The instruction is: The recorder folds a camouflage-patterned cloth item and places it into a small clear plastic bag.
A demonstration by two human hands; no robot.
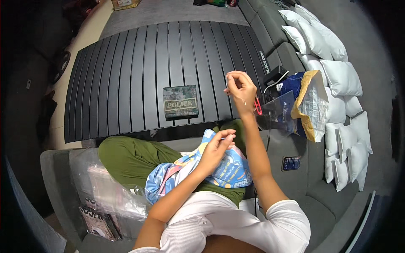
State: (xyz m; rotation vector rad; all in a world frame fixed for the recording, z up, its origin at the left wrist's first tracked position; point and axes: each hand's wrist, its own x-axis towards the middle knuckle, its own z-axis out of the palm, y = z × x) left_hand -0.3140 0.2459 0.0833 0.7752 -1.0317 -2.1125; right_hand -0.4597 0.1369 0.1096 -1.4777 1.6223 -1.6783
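Across my lap lies a blue printed cloth [232,172] with pink, white and yellow patterns, bunched and folded. My left hand [216,148] is closed at its upper edge, fingers curled and pressed together on the fabric; the fingertips partly hide what they grip. Raised above the near right part of the black slatted table, my right hand [242,90] is bent at the wrist, with thumb and fingers pinched together. Whatever sits in that pinch is too small to make out. A red cutter-like tool [257,106] shows just beside my right wrist.
A camouflage-patterned patch or pouch [180,102] lies on the black slatted table [126,84]. At right stand an opened blue-and-yellow bag [310,105] and a black box [276,75] with a white cable. A phone [291,163] rests on the grey sofa; several white pillows [341,78] lie beyond. Clear plastic packaging [109,189] is at left.
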